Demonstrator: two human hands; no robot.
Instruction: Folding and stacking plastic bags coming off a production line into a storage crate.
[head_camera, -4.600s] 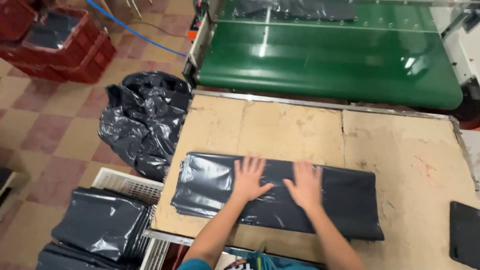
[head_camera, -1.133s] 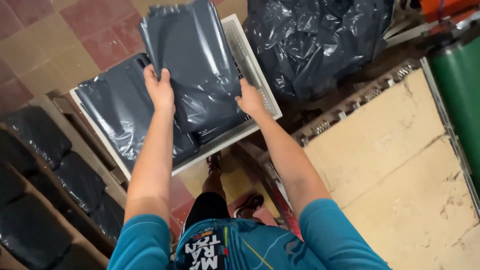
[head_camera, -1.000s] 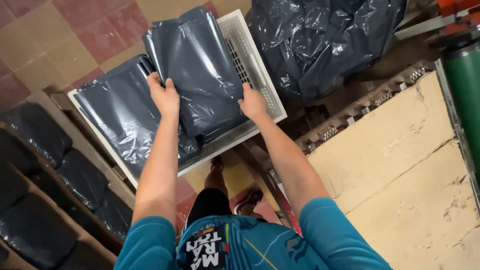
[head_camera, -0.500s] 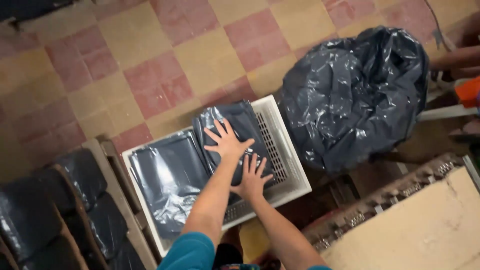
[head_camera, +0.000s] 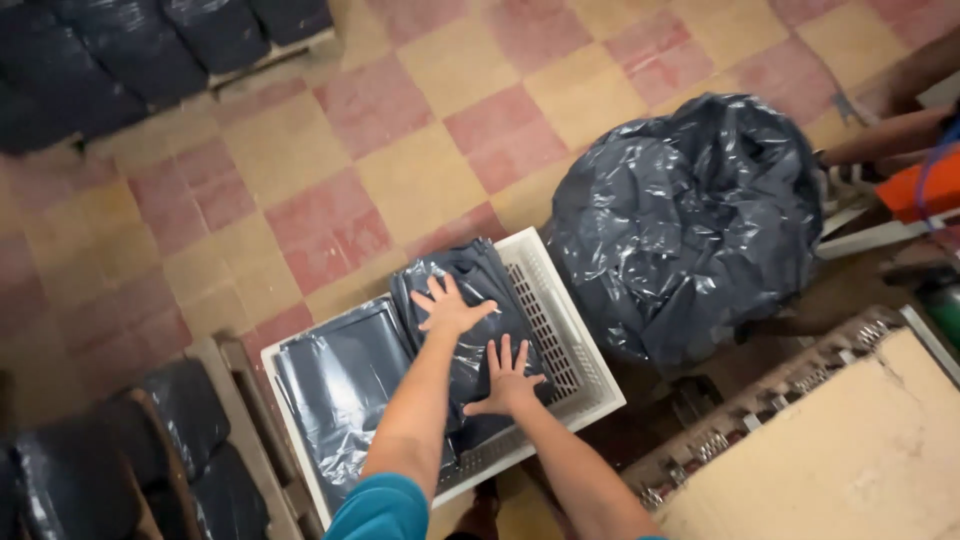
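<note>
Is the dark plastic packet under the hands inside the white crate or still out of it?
Inside. The dark packet lies flat in the white crate, beside another packet, with the left hand and right hand spread on it.

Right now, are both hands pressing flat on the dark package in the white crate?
Yes: left hand and right hand lie open-palmed on the dark package inside the white crate.

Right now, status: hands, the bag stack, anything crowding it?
Left hand and right hand flat, open, on folded dark bag stack in white crate. Second stack alongside. Full black sack beside crate.
</note>
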